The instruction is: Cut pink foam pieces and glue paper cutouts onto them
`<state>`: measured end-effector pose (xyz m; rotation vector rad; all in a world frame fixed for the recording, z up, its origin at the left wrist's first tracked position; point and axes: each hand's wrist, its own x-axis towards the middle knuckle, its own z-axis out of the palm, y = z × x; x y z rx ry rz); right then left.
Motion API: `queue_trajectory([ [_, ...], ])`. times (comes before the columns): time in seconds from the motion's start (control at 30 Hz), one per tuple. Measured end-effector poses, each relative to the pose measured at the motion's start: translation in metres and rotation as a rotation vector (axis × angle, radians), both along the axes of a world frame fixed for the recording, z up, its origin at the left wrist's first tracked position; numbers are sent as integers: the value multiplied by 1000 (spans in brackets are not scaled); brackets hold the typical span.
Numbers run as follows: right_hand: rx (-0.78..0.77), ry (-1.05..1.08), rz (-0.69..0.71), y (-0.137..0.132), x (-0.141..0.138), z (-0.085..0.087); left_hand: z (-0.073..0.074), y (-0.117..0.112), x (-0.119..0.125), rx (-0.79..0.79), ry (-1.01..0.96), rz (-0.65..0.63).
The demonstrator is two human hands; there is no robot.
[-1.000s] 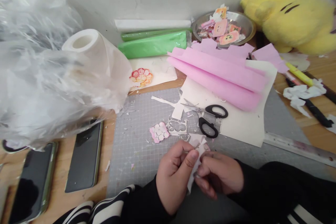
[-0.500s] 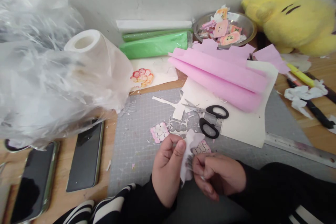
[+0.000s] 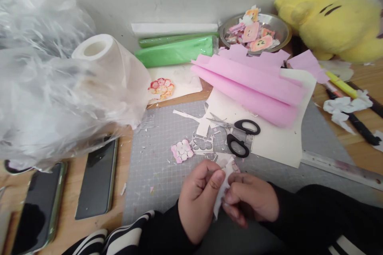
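Note:
A small white piece of tissue [image 3: 222, 191] is pinched between the thumb and bent fingers of my left hand [image 3: 200, 201]. At its right edge, my right hand [image 3: 254, 199] has its fingertips closed against the tissue. Just behind the tissue, partly hidden, lies a pink-edged paper piece [image 3: 235, 166] with drawn circles. A similar pink-edged paper piece [image 3: 182, 151] rests on the grey cutting mat [image 3: 152, 163] to the left. Black-handled scissors [image 3: 236, 124] lie open beyond my hands, next to cut paper scraps [image 3: 203, 128].
Pink paper [image 3: 248, 87] lies over a cream sheet [image 3: 278, 143]. A metal ruler [image 3: 338, 167] is at right. Behind stand a metal bowl [image 3: 285, 34] of paper pieces and a yellow plush toy [image 3: 332, 20]. Two phones [image 3: 97, 183] and a tissue roll [image 3: 122, 67] in plastic are left.
My left hand has moved slightly right and down, closer to my right hand. The tissue has moved with it and is more bunched between the hands. My right hand has barely shifted.

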<state>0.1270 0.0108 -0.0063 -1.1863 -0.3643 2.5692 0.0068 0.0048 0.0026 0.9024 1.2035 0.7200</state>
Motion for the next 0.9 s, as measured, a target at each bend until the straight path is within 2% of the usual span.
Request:
queue_trajectory([
  [0.17, -7, 21, -25, 0, 1, 2, -2, -1, 1, -76, -87, 66],
  [0.27, -12, 51, -4, 0, 1, 0, -4, 1, 1, -92, -170, 169],
  [0.37, -16, 67, 7, -1, 2, -2, -4, 3, 1, -80, -139, 234],
  [0.47, 29, 29, 7, -3, 2, -1, -2, 3, 1, -71, -72, 149],
  [0.6, 120, -100, 54, -4, 2, 3, -2, 0, 0, -2, 9, -58],
  [0.67, 132, -124, 78, -3, 2, 4, -2, 0, -1, 16, 0, -115],
  [0.77, 99, -74, 74, 0, 2, 5, -2, 1, 0, -9, -38, -36],
  [0.9, 5, -35, 2, 3, 1, 4, 1, 4, 2, -146, -163, 74],
])
